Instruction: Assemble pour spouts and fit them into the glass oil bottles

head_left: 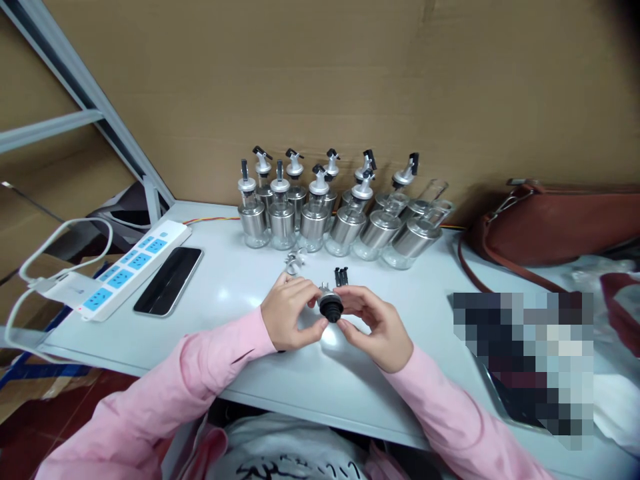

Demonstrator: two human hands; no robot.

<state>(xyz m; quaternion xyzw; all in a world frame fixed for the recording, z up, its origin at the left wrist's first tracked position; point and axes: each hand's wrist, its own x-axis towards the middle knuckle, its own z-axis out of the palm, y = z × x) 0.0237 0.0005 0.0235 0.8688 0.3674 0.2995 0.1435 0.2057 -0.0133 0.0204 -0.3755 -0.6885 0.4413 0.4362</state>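
Between my two hands is a bottle pourer stopper [331, 307], with a silver cap and a black ribbed plug turned towards me. My left hand [295, 312] pinches it from the left with thumb and fingers. From the right, the thumb and fingers of my right hand [375, 323] grip the same piece. Just beyond my hands lie several small black levers [341, 276] side by side. Some silver pourer parts [295, 260] lie past my left hand. Glass bottles with steel sleeves [314, 223] stand in two rows at the back, most topped with silver and black pourers.
On the left of the table [225, 360] are a white power strip [135, 267] with a plugged-in charger and a black phone [169, 280]. A brown bag [560, 227] sits at the back right. A pixelated dark object [520, 367] lies at the right. Cardboard [350, 80] backs the table.
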